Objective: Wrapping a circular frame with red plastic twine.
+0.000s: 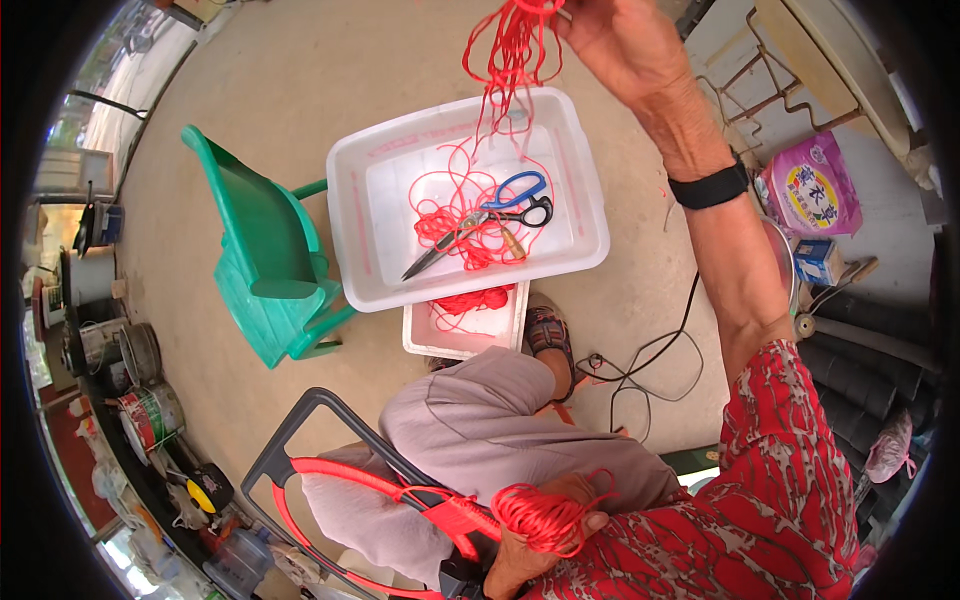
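Close to the body, the left hand curls around a bundle of red cord. Farther out, a white tub holds loose cord and scissors. Above it, the raised right hand pinches cord loops.

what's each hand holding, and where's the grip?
Right hand pinches the red cord loops at their top end, raised over the white tub. Left hand clutches a wound red cord bundle around its middle.
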Demonstrator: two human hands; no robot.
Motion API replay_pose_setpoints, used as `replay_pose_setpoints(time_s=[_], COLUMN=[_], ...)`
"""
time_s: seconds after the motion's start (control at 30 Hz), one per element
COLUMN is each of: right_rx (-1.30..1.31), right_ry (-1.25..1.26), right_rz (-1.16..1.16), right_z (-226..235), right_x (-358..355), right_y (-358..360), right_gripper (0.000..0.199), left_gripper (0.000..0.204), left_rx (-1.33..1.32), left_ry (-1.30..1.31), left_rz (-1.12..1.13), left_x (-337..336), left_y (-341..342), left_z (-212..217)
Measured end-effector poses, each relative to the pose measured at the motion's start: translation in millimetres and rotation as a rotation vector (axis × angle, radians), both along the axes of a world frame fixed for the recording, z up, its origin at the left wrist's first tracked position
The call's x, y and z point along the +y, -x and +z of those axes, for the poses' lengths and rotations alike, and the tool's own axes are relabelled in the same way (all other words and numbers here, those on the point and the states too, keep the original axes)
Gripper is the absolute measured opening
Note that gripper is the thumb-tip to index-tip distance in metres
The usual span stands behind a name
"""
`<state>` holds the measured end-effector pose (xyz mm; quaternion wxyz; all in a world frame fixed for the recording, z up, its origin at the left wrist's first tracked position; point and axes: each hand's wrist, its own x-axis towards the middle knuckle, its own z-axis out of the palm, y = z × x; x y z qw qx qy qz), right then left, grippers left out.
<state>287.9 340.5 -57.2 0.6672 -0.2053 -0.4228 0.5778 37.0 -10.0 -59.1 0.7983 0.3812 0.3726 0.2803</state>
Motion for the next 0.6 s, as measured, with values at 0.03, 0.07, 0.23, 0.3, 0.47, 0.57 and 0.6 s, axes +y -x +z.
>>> replay_pose_setpoints(time_s=[0.03,0.07,0.23,0.3,0.47,0.57,0.6], right_rx=[0.024,0.013,0.01,-0.016,-0.109,-0.191,-0.19], right_ry=[-0.066,-0.074,-0.121,-0.076,0.126,0.214,0.246], right_rz=[-0.014,0.008,0.049,0.024,0.014,-0.029,-0.078], right_z=[11.4,23.3,33.8,27.4,-23.3,-30.8,-33.9], right_x=[1.7,-0.1,-6.6,-13.2,-23.1,-30.3,-31.8], right_y=[1.1,0.2,9.0,10.7,6.1,11.7,12.7], right_gripper=[0.021,0.022,0.022,0.022,0.024,0.024,0.022], left_gripper=[0.015,0.016,0.018,0.018,0.023,0.026,0.026], left_rx=[0.0,-0.001,0.041,0.06,0.044,0.129,0.129], left_ry=[-0.006,-0.011,-0.018,-0.045,-0.109,-0.115,-0.111], left_rz=[0.015,0.029,0.038,0.024,0.072,0.023,0.022], left_x=[1.6,2.5,6.2,6.9,0.9,0.1,-1.2], left_y=[-1.2,-2.1,-3.4,-5.0,-4.0,0.3,1.4], left_z=[1.7,2.9,8.3,8.3,4.4,4.7,3.3])
